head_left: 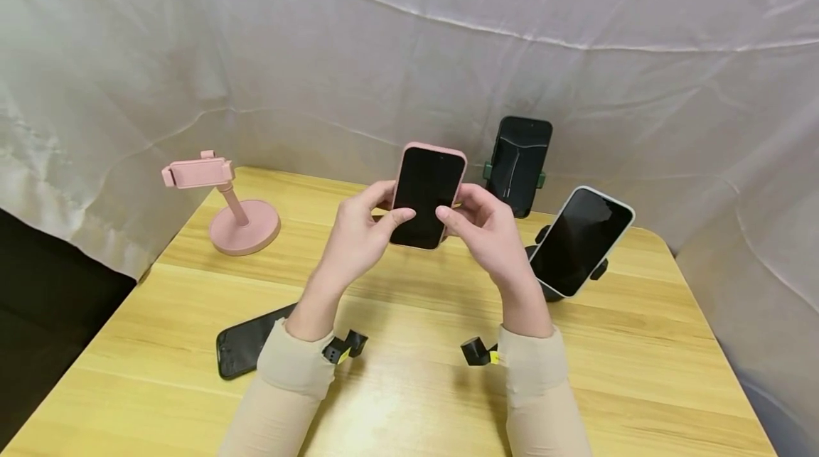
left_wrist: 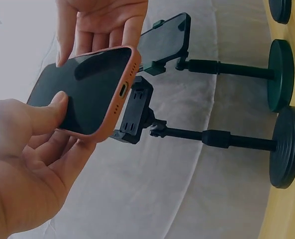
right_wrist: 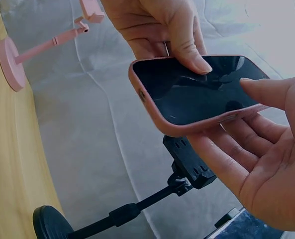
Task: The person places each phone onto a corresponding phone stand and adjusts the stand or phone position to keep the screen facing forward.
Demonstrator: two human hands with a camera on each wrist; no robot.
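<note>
A phone in a pink case (head_left: 426, 194) is held upright above the table, its dark screen facing me. My left hand (head_left: 360, 233) grips its left edge, thumb on the screen and fingers curled behind. On the opposite edge my right hand (head_left: 489, 229) does the same, its thumb also on the glass. The left wrist view shows a black phone stand (left_wrist: 187, 134) behind the phone, its clamp head close to the case's underside. That stand is mostly hidden in the head view.
A pink phone stand (head_left: 244, 227) stands at the back left. At back right, a black phone (head_left: 520, 165) sits in a green stand (left_wrist: 280, 74). A white-rimmed phone (head_left: 581, 240) leans in a black holder nearer me. Another phone (head_left: 243, 347) lies flat, partly under my left forearm.
</note>
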